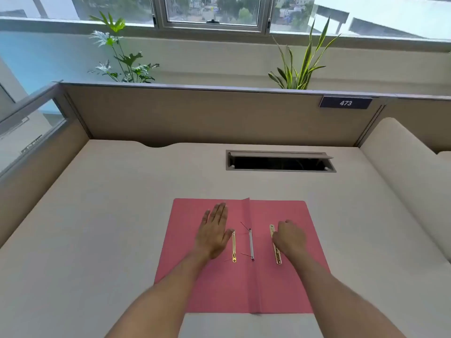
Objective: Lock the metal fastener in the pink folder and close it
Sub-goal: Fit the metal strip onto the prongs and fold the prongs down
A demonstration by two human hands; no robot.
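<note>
The pink folder [288, 284] lies open and flat on the desk in front of me. A white strip [251, 243] with two thin prongs sticking up runs along its centre fold. A gold metal bar [234, 247] lies on the left flap. A second gold metal bar [278, 258] lies on the right flap. My left hand [214, 231] rests flat on the left flap, fingers together, thumb beside the left bar. My right hand [289, 236] is curled over the upper part of the right bar, fingertips touching it.
The beige desk [122, 215] is ringed by partition walls. An open cable slot [280, 161] sits behind the folder. A sign reading 473 [345, 102] hangs on the back wall. Plants [122, 57] stand behind the partition.
</note>
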